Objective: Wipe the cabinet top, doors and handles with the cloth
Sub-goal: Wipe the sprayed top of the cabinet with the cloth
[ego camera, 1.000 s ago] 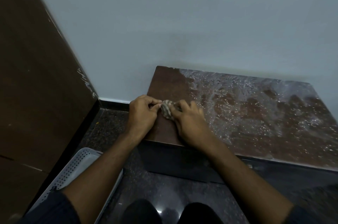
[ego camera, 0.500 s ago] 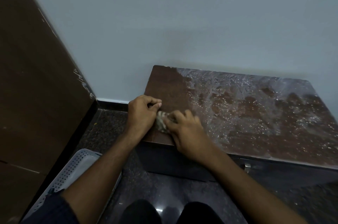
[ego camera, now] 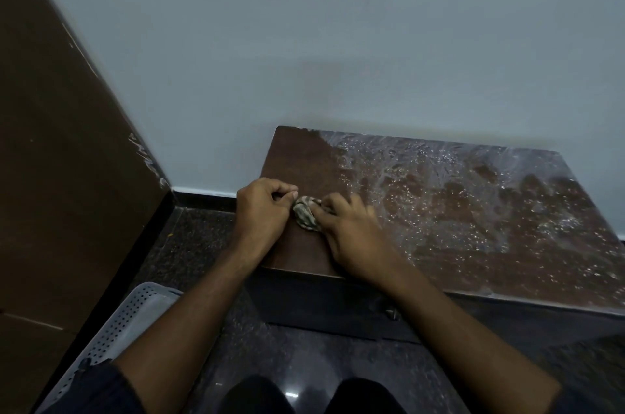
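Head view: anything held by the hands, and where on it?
Small crumpled grey-white cloth, pinched between both hands: left hand at its left edge, right hand over its right side.

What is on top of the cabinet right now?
A bunched cloth held between left hand and right hand, plus wet foamy streaks. Anything under the hands is hidden.

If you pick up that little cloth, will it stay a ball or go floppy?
Probably floppy: the cloth looks soft and crumpled, bunched between both hands. It likely weighs little. It may be damp, since the cabinet top looks wet.
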`<state>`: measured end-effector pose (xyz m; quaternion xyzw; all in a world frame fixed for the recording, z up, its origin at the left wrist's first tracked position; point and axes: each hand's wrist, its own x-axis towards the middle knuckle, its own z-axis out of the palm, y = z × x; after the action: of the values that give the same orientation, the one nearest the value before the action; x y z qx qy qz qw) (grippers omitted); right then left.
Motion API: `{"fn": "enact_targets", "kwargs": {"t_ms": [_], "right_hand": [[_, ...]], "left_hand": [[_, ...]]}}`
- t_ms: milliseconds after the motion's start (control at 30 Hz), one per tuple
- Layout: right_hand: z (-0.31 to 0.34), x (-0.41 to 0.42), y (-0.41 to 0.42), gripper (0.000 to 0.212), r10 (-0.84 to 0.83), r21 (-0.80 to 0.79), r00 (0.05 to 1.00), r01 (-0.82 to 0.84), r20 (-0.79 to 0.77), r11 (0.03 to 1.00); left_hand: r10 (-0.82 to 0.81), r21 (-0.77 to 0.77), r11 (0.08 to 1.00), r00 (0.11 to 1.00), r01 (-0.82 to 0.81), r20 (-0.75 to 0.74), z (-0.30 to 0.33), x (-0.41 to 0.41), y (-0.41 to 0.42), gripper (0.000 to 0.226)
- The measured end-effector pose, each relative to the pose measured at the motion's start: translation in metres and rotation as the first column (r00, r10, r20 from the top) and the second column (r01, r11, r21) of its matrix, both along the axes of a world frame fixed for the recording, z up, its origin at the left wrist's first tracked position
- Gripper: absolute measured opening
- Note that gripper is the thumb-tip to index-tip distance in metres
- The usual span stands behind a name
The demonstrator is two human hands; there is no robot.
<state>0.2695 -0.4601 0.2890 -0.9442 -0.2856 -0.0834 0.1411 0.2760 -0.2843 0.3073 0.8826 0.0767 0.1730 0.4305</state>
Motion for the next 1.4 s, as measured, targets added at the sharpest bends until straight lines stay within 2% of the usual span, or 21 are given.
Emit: {"fn": "enact_targets", "kwargs": {"t_ms": [67, 233, 400, 567, 633, 767, 833, 933, 1000, 1067, 1167, 1233, 1267, 1400], "right_hand": [[0.0, 0.004, -0.006, 0.042, -0.008, -0.011, 1.0, 0.008, -0.006, 1.0], [0.01, 0.033, 0.0, 0.043, -0.216, -0.051, 0.976, 0.214, -0.036, 0.976], [0.006, 0.012, -0.007, 0.043, -0.103, -0.029, 0.994, 0.102, -0.034, 0.994], [0.01, 0.043, -0.008, 0.043, -0.257, -0.058, 0.964, 0.253, -0.063, 0.966], [0.01, 0.037, -0.005, 0.044, -0.236, -0.063, 0.97, 0.232, -0.062, 0.971], [0.006, 0.002, -0.01, 0.044, -0.059, -0.042, 0.998, 0.057, -0.036, 0.997], [0.005, 0.001, -0.015, 0.042, -0.023, -0.021, 1.0, 0.023, 0.008, 1.0], [0.004, 0.035, -0.017, 0.039, -0.142, -0.012, 0.989, 0.142, 0.041, 0.99], [0.01, 0.062, -0.01, 0.035, -0.277, 0.01, 0.961, 0.277, 0.021, 0.961], [0.012, 0.075, 0.001, 0.03, -0.333, 0.012, 0.943, 0.333, -0.004, 0.943], [0.007, 0.054, 0.015, 0.028, -0.19, 0.037, 0.982, 0.19, -0.016, 0.981], [0.002, 0.033, 0.011, 0.032, -0.07, 0.026, 0.996, 0.069, 0.06, 0.997], [0.001, 0.033, 0.005, 0.034, -0.06, 0.02, 0.995, 0.058, 0.085, 0.998], [0.005, 0.08, -0.009, 0.037, -0.285, 0.0, 0.958, 0.286, 0.033, 0.958]], "left_hand": [[-0.029, 0.024, 0.999, 1.0, 0.029, -0.013, 0.0, 0.0, -0.004, 0.009], [-0.089, 0.086, 0.992, 0.994, 0.094, -0.06, 0.003, 0.0, -0.01, 0.009], [-0.11, 0.128, 0.985, 0.992, 0.118, -0.066, 0.002, 0.006, -0.011, 0.007], [-0.089, 0.154, 0.983, 0.993, 0.099, -0.071, 0.007, 0.007, -0.014, 0.01], [-0.08, 0.156, 0.984, 0.994, 0.091, -0.072, 0.007, 0.008, -0.013, 0.009], [-0.064, 0.146, 0.987, 0.996, 0.073, -0.062, 0.001, 0.012, -0.011, 0.006], [-0.069, 0.158, 0.985, 0.996, 0.076, -0.052, -0.002, 0.013, -0.01, 0.005], [-0.09, 0.2, 0.975, 0.994, 0.1, -0.061, -0.001, 0.012, -0.012, 0.003], [-0.094, 0.231, 0.967, 0.993, 0.107, -0.067, -0.001, 0.012, -0.012, 0.003], [-0.087, 0.267, 0.958, 0.994, 0.102, -0.064, 0.001, 0.015, -0.011, 0.003], [-0.076, 0.295, 0.952, 0.996, 0.085, -0.039, 0.001, 0.021, -0.005, 0.004], [-0.075, 0.309, 0.948, 0.997, 0.081, -0.03, -0.001, 0.026, -0.002, 0.004], [-0.081, 0.308, 0.947, 0.996, 0.087, -0.034, -0.001, 0.029, -0.001, 0.004], [-0.097, 0.297, 0.949, 0.994, 0.105, -0.042, -0.004, 0.035, -0.001, 0.006]]}}
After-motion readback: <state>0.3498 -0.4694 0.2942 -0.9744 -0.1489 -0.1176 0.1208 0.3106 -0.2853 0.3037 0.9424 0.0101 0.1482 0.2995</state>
